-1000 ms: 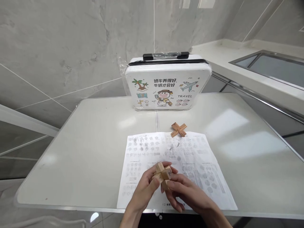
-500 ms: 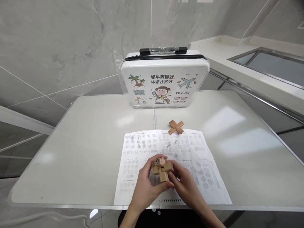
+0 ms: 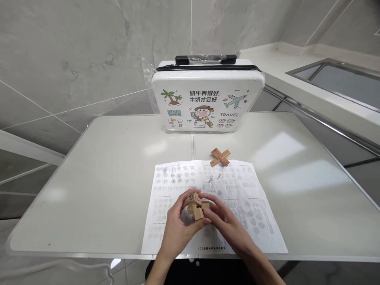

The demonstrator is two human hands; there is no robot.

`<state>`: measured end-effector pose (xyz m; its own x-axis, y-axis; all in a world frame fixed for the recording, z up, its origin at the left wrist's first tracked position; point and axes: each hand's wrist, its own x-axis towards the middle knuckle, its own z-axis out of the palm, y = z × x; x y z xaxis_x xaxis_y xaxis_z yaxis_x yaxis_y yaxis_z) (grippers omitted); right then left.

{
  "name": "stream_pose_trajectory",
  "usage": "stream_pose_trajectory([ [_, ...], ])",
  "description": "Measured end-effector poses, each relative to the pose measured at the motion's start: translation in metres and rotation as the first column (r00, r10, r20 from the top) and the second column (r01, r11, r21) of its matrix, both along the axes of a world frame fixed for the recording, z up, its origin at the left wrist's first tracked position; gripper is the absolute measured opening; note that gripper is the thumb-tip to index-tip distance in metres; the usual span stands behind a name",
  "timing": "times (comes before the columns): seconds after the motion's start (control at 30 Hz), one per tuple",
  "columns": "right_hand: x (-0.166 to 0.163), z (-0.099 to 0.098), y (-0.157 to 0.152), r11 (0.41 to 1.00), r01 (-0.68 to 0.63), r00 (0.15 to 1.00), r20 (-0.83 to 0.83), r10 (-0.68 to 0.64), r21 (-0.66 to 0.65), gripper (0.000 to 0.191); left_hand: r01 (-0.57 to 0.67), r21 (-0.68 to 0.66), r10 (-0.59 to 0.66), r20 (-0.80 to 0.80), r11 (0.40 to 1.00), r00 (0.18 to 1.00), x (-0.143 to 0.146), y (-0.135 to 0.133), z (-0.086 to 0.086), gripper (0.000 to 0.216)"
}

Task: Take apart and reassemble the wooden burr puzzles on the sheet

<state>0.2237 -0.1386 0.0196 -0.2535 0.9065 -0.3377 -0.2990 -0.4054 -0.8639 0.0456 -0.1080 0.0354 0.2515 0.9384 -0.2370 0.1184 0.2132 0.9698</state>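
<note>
A wooden interlocking puzzle (image 3: 198, 215) of light square bars is held up over the paper, with a dark mark on its upper bar end. My left hand (image 3: 180, 227) curls round its left side, fingers along the top and thumb beneath. From the other side my right hand (image 3: 226, 223) grips the bar that sticks out to the right, between thumb and fingers. Parts of the bars are hidden behind the fingers. Below lies a printed instruction sheet (image 3: 166, 198) with faint rows of small diagrams.
Beyond the sheet's far edge, a cross of darker wooden bars (image 3: 220, 157) lies on the white table (image 3: 103, 178). A white suitcase (image 3: 184, 87) with cartoon prints and plastic wrap stands at the back against the tiled wall. To the right is a counter (image 3: 314, 87).
The wooden puzzle has shifted slightly left and turned in my hands. My right fingers have moved left with it. The view has tilted a little.
</note>
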Motion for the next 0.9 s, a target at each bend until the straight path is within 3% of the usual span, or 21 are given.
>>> stream_pose_trajectory([
  [0.23,-0.009,-0.011,0.003,0.991,0.073,0.987,0.137,-0.088,0.11,0.035,-0.168,-0.086,0.18,0.149,0.982,0.972,-0.004,0.0,-0.012,0.068],
  [0.47,-0.01,-0.016,0.0,0.977,0.104,0.926,0.339,-0.164,0.187,0.025,-0.276,-0.16,0.308,0.236,0.948,0.922,-0.014,0.003,-0.009,0.067],
  [0.57,-0.012,-0.023,-0.001,0.95,0.091,0.844,0.483,-0.233,0.298,0.02,-0.279,-0.163,0.313,0.246,0.946,0.917,-0.017,0.002,-0.008,0.07],
  [0.67,-0.014,-0.031,-0.002,0.892,0.011,0.685,0.647,-0.336,0.452,0.014,-0.267,-0.15,0.297,0.232,0.952,0.926,-0.018,0.0,-0.01,0.07],
  [0.77,-0.016,-0.039,-0.001,0.821,-0.066,0.542,0.711,-0.448,0.567,0.01,-0.225,-0.14,0.254,0.241,0.964,0.937,-0.018,-0.002,-0.014,0.068],
  [0.9,-0.015,-0.041,0.0,0.789,-0.12,0.465,0.737,-0.491,0.602,0.007,-0.161,-0.109,0.185,0.269,0.981,0.945,-0.019,-0.004,-0.021,0.07],
])
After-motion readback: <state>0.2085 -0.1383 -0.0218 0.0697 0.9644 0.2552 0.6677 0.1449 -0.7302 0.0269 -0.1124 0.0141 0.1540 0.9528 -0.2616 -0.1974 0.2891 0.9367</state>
